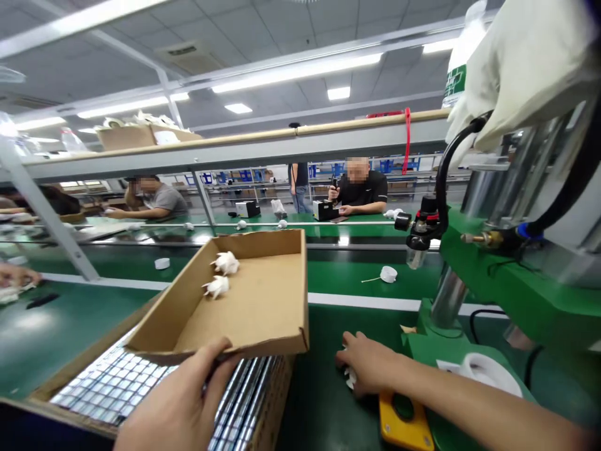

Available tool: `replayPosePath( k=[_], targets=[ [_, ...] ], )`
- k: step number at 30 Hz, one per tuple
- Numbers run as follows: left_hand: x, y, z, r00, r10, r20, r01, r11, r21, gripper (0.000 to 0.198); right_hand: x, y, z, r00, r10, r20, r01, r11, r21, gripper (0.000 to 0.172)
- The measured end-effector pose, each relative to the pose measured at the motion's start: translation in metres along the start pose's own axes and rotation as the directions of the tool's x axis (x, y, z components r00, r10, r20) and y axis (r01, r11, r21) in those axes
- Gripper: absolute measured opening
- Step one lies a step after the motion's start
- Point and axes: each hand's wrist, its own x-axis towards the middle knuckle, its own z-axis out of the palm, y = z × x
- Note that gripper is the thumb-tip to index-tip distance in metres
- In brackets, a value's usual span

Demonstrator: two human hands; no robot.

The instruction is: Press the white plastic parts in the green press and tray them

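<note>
Left hand [181, 401] grips cardboard tray [263, 307] — right hand [369, 369] covers white impeller [350, 378].

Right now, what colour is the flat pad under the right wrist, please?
Yellow, a flat plastic pad with a round hole, shown in the head view.

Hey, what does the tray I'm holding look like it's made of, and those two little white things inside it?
The tray looks like corrugated cardboard: matte brown, with folded walls and raw cut edges, held at its front rim by the left hand. The two white pieces look like moulded plastic, smooth and slightly glossy with fin-like blades, though they are too small to be sure.
</note>
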Motion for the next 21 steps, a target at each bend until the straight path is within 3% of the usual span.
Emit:
replayPosePath(
  k=[2, 4, 7, 11, 13, 15, 18, 21],
  targets=[
    [0.004, 0.019, -0.001, 0.976, 0.206, -0.074, -0.201, 0.977, 0.071, 0.032, -0.001, 0.006, 0.0, 0.996, 0.023, -0.083, -0.019, 0.999, 0.046, 0.04],
    [0.005, 0.035, 0.0, 0.936, 0.334, -0.11, -0.322, 0.94, 0.114, 0.032, -0.004, 0.014, -0.007, 0.982, 0.071, -0.174, -0.049, 0.991, 0.125, 0.035],
    [0.004, 0.051, 0.003, 0.927, 0.364, -0.084, -0.359, 0.93, 0.072, 0.025, -0.019, 0.026, -0.032, 0.927, 0.19, -0.324, -0.1, 0.957, 0.273, 0.037],
    [-0.001, 0.069, 0.018, 0.931, 0.357, 0.079, -0.355, 0.934, -0.045, 0.023, -0.061, 0.031, -0.078, 0.764, 0.389, -0.514, -0.159, 0.886, 0.435, 0.039],
    [-0.004, 0.082, 0.031, 0.921, 0.358, 0.156, -0.35, 0.933, -0.08, 0.023, -0.08, 0.027, -0.094, 0.698, 0.416, -0.582, -0.112, 0.867, 0.485, 0.038],
    [-0.008, 0.099, 0.047, 0.908, 0.363, 0.211, -0.347, 0.932, -0.109, 0.022, -0.088, 0.021, -0.102, 0.671, 0.376, -0.639, -0.018, 0.87, 0.493, 0.038],
    [-0.018, 0.127, 0.072, 0.887, 0.361, 0.29, -0.331, 0.932, -0.147, 0.018, -0.079, 0.018, -0.099, 0.706, 0.259, -0.659, 0.082, 0.895, 0.439, 0.045],
    [-0.031, 0.143, 0.091, 0.876, 0.332, 0.349, -0.293, 0.943, -0.158, 0.016, -0.067, 0.027, -0.087, 0.829, 0.168, -0.533, 0.067, 0.917, 0.392, 0.057]
  ],
)
